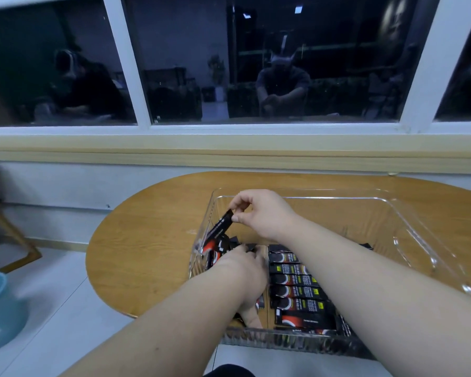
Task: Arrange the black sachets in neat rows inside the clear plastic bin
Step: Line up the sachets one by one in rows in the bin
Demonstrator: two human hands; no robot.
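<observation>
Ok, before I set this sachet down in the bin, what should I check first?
1. Right hand pinches the raised sachet by its top end: ok.
2. Raised sachet is inside the clear bin, near its left wall: ok.
3. Middle row of sachets lies flat and in line: ok.
4. Left pile is neat: not ok, its sachets lie tilted and jumbled.
5. Left hand is down on that pile; whether it grips any: cannot tell.
6. Free slot for the raised sachet: cannot tell, the hands cover it.
</observation>
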